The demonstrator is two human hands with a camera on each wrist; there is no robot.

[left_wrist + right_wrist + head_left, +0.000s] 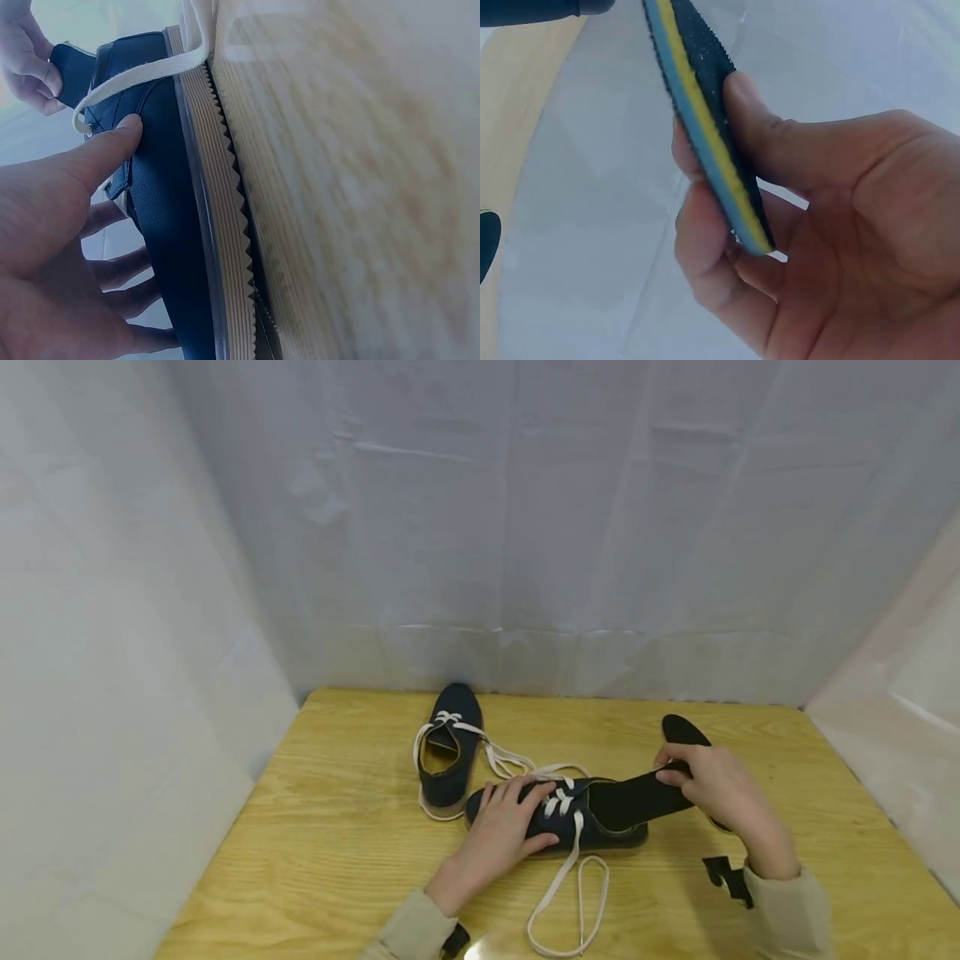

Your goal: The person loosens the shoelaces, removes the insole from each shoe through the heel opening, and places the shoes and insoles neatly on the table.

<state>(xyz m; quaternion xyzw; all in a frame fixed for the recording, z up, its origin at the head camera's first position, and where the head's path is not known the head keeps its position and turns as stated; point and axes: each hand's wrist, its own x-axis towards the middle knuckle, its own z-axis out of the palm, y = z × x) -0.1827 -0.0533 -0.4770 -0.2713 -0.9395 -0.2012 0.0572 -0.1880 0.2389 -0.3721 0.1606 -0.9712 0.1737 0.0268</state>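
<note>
A dark navy lace-up sneaker (pixel 613 838) lies with its toe to the left. My left hand (pixel 498 828) holds its front part, thumb on the near side and fingers over the top. In the left wrist view the thumb touches the dark upper (pixel 169 187) near the lace. A black insole (pixel 637 799) reaches into the sneaker's opening; its front part is hidden inside. My right hand (pixel 722 787) pinches the insole's outer end, raised above the table. The right wrist view shows the insole's blue and yellow layered edge (pixel 716 150) between thumb and fingers.
A second navy sneaker (pixel 459 706) stands at the back left, its white laces (pixel 506 758) trailing right. Behind my right hand lies another black insole (pixel 681 728). A loose white lace (pixel 551 902) loops toward the wooden table's (pixel 322 835) front. Pale sheeting (pixel 562 543) hangs around the table.
</note>
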